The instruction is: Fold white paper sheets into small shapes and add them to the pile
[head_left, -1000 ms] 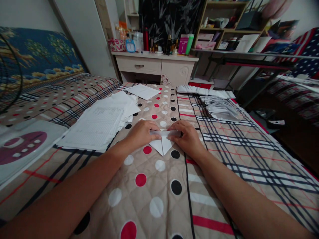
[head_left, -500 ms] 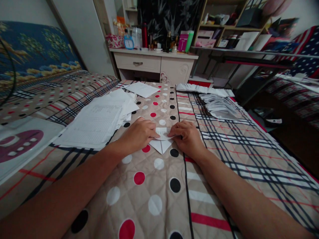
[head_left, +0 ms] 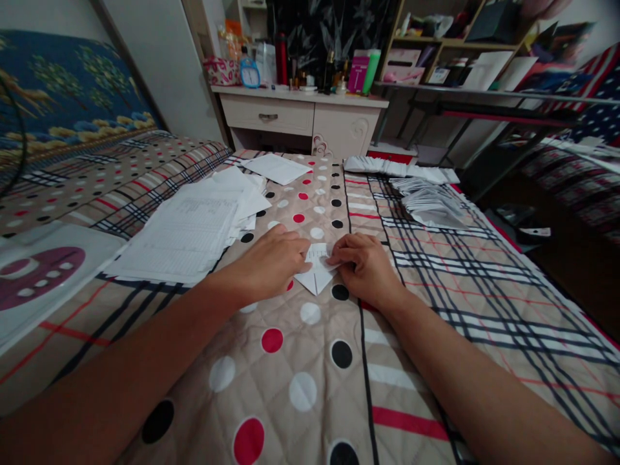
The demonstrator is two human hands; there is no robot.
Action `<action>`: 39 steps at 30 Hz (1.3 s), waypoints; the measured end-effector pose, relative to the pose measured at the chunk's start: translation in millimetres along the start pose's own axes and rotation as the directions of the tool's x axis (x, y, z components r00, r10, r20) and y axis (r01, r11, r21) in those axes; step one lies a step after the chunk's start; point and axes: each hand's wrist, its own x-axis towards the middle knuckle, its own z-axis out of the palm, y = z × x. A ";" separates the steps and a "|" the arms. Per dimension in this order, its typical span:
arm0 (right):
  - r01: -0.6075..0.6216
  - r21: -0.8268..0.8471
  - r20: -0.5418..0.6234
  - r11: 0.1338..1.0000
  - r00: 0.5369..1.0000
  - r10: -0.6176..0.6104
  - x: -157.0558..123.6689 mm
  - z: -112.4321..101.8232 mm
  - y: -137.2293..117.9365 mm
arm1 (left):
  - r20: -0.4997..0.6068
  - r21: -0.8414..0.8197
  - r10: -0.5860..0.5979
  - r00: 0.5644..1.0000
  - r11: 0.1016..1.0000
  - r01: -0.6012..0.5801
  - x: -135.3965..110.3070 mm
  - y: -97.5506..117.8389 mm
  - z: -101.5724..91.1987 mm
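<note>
A small folded piece of white paper (head_left: 316, 281) lies on the patterned bedspread in front of me, its pointed end toward me and a crease down its middle. Faint print shows on its upper part. My left hand (head_left: 278, 261) grips the left edge, thumb and fingers pressed together. On the opposite edge, my right hand (head_left: 363, 265) pinches the paper with curled fingers. Both hands partly hide the sheet's sides.
A stack of printed sheets (head_left: 179, 226) lies to the left, with a white sheet (head_left: 277, 169) beyond it. Folded paper pieces (head_left: 429, 203) are bunched at the right, behind them a long row (head_left: 397, 169). A plastic bag (head_left: 53, 271) rests at far left; a dresser (head_left: 266, 116) stands behind.
The raised upper part of the paper now lies flatter between my hands. My left hand has shifted slightly right. The whole view has tilted a little.
</note>
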 end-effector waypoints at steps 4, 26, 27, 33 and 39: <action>-0.023 0.009 0.015 1.000 1.000 0.023 -0.2 -1.8 -4.3 | -0.004 -0.092 -0.083 0.997 0.992 0.082 -1.8 5.9 -4.2; -0.437 0.368 0.013 0.821 0.885 0.465 -1.3 3.3 5.1 | -0.084 -0.520 -0.638 0.765 0.683 0.513 2.6 -8.4 39.0; -0.435 0.472 0.030 0.767 0.877 0.480 -1.2 3.3 5.2 | -0.094 -0.590 -0.633 0.768 0.657 0.469 2.8 -9.1 38.4; -0.349 0.849 0.048 0.396 0.799 0.599 1.4 -0.6 3.5 | -0.068 -0.948 -0.721 0.689 0.261 0.180 5.1 -12.7 35.6; -0.273 0.941 0.113 0.199 0.809 0.576 1.8 -3.1 -3.3 | 0.076 -0.994 -0.805 0.588 -0.110 -0.023 10.2 -5.4 41.8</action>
